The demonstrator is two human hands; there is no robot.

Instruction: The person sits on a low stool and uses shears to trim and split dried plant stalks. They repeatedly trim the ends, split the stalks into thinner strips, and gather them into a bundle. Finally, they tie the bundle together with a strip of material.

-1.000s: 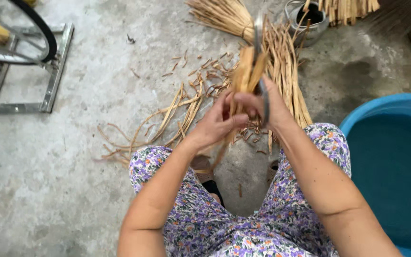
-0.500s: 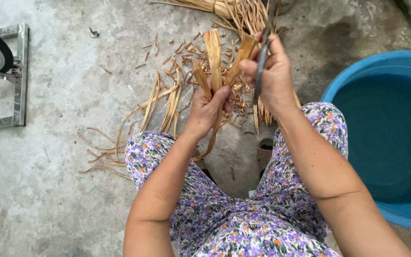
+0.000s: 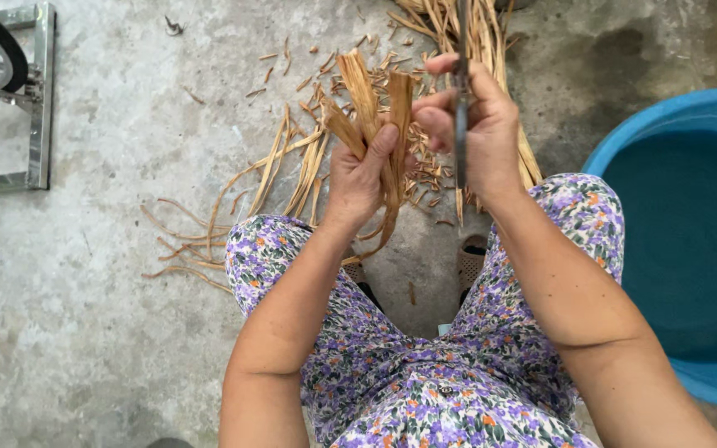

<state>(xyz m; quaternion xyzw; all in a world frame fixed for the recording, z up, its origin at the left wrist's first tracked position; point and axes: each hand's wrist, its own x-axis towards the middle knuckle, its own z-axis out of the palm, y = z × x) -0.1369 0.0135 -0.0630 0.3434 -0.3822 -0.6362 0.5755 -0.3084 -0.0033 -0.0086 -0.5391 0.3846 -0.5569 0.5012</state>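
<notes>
Straw-coloured strips (image 3: 375, 116) stand fanned between both hands above the knees. Splitting them well looks to call for a firm pinch low on the bunch, with the blade (image 3: 461, 108) kept thin-edge on to the fibres and clear of the thumb (it sits close). Left hand (image 3: 360, 178) is clenched round the strips, thumb pressed on their front. Right hand (image 3: 479, 124) is closed on the blade, its fingertips (image 3: 433, 116) touching the strips. More strips litter the floor (image 3: 109, 166), a blue tub (image 3: 682, 232) beside the right knee.
</notes>
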